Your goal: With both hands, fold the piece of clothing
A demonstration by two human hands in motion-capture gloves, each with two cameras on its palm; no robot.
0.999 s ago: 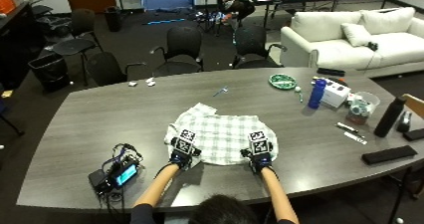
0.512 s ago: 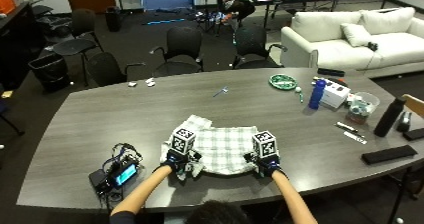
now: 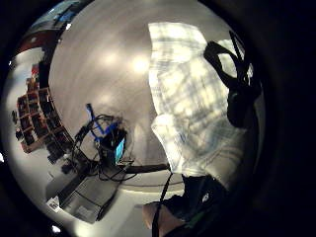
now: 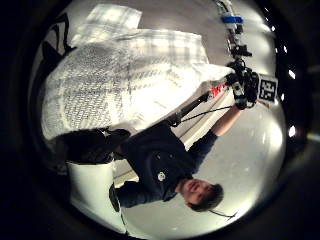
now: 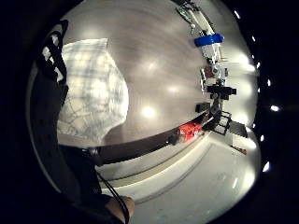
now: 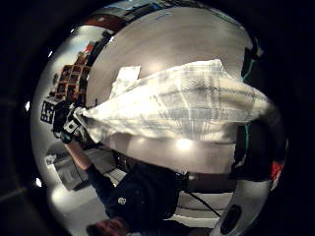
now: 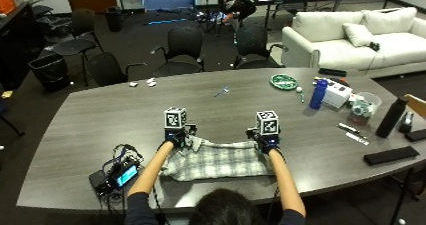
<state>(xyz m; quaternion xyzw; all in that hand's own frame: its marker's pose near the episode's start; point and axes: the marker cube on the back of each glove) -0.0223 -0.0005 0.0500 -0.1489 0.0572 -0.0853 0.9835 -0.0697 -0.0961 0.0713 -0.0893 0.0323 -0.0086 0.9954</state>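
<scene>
Fingers of both gloved hands are curled into the far edge of a plaid shirt (image 7: 216, 160), white with grey checks, which lies on the grey worktop (image 7: 100, 115) close to its near edge, right in front of the person. The left hand (image 7: 176, 139) pinches the shirt's far left corner and the right hand (image 7: 267, 144) pinches its far right corner, so the cloth stretches between them. In the right thumb side palm view the shirt (image 6: 187, 105) hangs taut across to the other hand (image 6: 66, 123), lifted clear of the worktop along that edge. The left thumb side palm view shows the same span of cloth (image 4: 125, 80) running to the opposite hand (image 4: 242, 85).

Left of the shirt, near the worktop's edge, sits a small device with a lit screen (image 7: 123, 175) among tangled cables. Farther off to the right stand a blue bottle (image 7: 319, 94), a white box (image 7: 338, 92), a clear tub (image 7: 363, 107) and a dark bottle (image 7: 390, 117), with a flat black case (image 7: 393, 155) nearer the edge. A green dish (image 7: 285, 81) rests toward the far side.
</scene>
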